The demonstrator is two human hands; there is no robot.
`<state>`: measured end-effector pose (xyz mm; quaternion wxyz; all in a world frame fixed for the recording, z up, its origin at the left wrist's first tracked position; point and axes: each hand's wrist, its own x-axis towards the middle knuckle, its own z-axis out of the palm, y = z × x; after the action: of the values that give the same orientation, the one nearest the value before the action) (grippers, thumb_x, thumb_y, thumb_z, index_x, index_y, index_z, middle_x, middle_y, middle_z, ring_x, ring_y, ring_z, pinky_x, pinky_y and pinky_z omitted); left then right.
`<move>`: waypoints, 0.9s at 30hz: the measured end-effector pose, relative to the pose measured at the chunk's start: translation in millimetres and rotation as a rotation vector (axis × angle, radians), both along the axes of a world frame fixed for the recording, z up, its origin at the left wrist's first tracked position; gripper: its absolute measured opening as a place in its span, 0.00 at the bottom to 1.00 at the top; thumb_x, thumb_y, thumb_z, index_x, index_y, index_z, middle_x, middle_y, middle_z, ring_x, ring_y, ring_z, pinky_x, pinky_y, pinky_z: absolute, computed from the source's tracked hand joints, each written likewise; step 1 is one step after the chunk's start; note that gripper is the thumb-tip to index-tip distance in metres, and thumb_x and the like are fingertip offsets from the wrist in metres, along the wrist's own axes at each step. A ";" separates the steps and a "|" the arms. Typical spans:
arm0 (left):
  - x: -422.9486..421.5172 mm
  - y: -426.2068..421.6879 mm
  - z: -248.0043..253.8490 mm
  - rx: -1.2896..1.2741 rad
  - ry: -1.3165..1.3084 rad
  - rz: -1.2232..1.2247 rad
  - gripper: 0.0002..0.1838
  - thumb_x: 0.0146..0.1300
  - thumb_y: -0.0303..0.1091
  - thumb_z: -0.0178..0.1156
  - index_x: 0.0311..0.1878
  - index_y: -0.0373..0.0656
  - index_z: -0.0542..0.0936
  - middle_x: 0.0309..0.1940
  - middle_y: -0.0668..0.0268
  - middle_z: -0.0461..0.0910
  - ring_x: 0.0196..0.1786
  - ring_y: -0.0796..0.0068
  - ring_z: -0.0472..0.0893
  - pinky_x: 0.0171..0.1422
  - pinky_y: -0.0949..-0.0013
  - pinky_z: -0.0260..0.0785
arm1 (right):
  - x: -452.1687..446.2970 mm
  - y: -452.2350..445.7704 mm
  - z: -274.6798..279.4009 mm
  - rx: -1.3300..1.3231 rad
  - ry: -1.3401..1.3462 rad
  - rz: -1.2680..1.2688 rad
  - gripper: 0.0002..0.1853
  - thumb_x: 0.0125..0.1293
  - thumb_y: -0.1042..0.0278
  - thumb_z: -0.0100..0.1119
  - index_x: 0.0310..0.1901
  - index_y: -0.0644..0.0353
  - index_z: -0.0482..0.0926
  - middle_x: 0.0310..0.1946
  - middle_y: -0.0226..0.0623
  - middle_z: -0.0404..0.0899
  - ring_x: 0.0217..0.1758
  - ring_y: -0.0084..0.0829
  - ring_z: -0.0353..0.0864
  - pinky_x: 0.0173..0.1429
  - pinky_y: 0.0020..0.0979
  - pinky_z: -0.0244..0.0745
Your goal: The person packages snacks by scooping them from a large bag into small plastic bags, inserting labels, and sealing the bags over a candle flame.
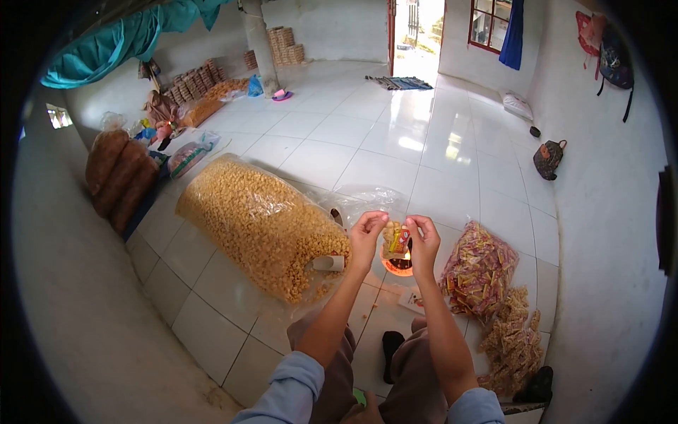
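Both hands hold up a small clear packet (pixel 396 239) with a yellow and red label and pale pieces inside. My left hand (pixel 368 233) pinches its upper left corner, and my right hand (pixel 424 239) pinches the upper right one. Below and partly behind the packet is an orange-rimmed dish (pixel 397 268) with dark contents and a bright, flame-like spot. To the left lies a large clear sack (pixel 254 222) of golden snack pieces, its open end towards my left forearm. A white object (pixel 328 263) rests in its mouth.
On the right are a bag of red and yellow packets (pixel 479 268) and a heap of filled packets (pixel 512 339). Brown sacks (pixel 120 169) stand along the left wall. A backpack (pixel 549 160) sits by the right wall. A mat (pixel 399 83) lies near the doorway.
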<state>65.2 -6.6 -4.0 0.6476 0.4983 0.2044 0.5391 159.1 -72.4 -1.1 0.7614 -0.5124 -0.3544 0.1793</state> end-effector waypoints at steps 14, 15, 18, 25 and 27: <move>-7.9 10.1 2.3 0.221 0.152 0.193 0.11 0.53 0.21 0.60 0.33 0.43 0.67 0.25 0.73 0.72 0.33 0.84 0.74 0.43 0.78 0.64 | 13.5 1.3 -0.7 0.134 -0.075 0.064 0.05 0.58 0.80 0.55 0.36 0.67 0.73 0.32 0.35 0.77 0.35 0.20 0.75 0.42 0.21 0.70; -8.5 9.1 4.3 0.271 0.177 0.218 0.11 0.52 0.22 0.61 0.34 0.43 0.68 0.26 0.72 0.74 0.33 0.84 0.74 0.42 0.78 0.64 | 12.6 -0.3 2.0 0.134 -0.076 0.063 0.05 0.58 0.80 0.55 0.36 0.67 0.73 0.32 0.35 0.77 0.35 0.20 0.75 0.42 0.21 0.70; -10.6 5.2 13.1 0.316 0.181 0.198 0.11 0.52 0.24 0.62 0.37 0.43 0.70 0.28 0.70 0.76 0.33 0.84 0.73 0.42 0.79 0.62 | 9.2 -3.6 8.2 0.031 -0.223 -0.010 0.03 0.59 0.80 0.54 0.34 0.68 0.76 0.32 0.34 0.77 0.36 0.20 0.75 0.41 0.21 0.70; -13.4 8.9 7.3 0.291 0.318 0.147 0.14 0.54 0.25 0.61 0.43 0.41 0.71 0.31 0.66 0.79 0.35 0.82 0.76 0.42 0.79 0.62 | 11.5 -4.1 7.7 0.040 -0.196 -0.031 0.05 0.58 0.78 0.55 0.35 0.66 0.79 0.32 0.33 0.77 0.35 0.20 0.76 0.40 0.20 0.70; -11.6 11.1 5.1 0.303 0.252 0.166 0.12 0.53 0.26 0.61 0.42 0.40 0.73 0.30 0.67 0.79 0.35 0.82 0.75 0.42 0.78 0.62 | 12.7 -4.1 7.1 0.031 -0.217 -0.039 0.04 0.57 0.78 0.56 0.34 0.66 0.79 0.31 0.33 0.77 0.34 0.20 0.76 0.39 0.20 0.70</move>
<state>53.6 4.4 1.2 0.4882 0.6347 0.2407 0.5485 171.7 -76.5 6.1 0.7295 -0.5238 -0.4276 0.1026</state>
